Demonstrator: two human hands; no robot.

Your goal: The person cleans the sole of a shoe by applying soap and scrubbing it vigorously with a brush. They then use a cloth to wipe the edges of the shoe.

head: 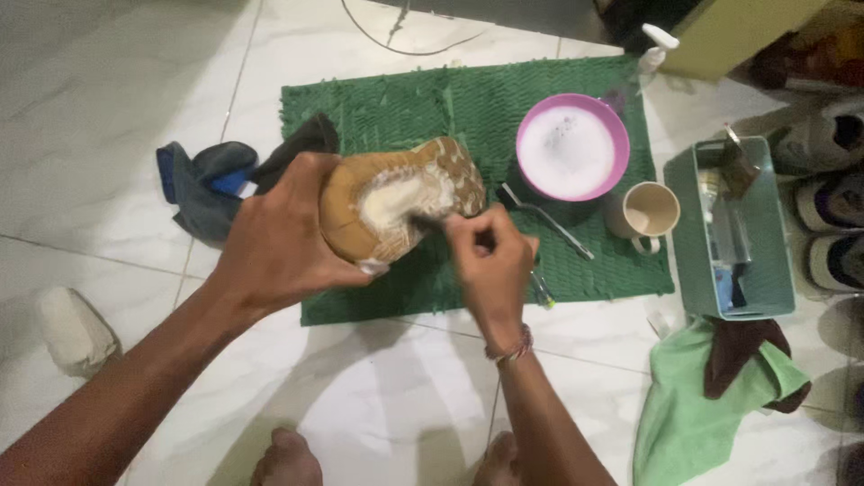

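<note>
My left hand (pixel 283 238) grips a shoe (pixel 396 198) turned sole-up, its tan and white sole facing me, above a green mat (pixel 396 108). My right hand (pixel 490 261) pinches a small dark brush (pixel 430 223) whose tip touches the middle of the sole. A second thin tool (pixel 544 290) pokes out below my right hand. The shoe's dark upper (pixel 301 144) shows behind my left hand.
On the mat stand a pink basin of foamy water (pixel 572 146) and a beige mug (pixel 646 212); a grey-handled brush (pixel 544 220) lies beside them. A teal tray of tools (pixel 736 234), a green cloth (pixel 693 405), a blue cloth (pixel 202 184), a spray bottle (pixel 655 45) and more shoes (pixel 832 202) surround it. My feet (pixel 288 459) rest below.
</note>
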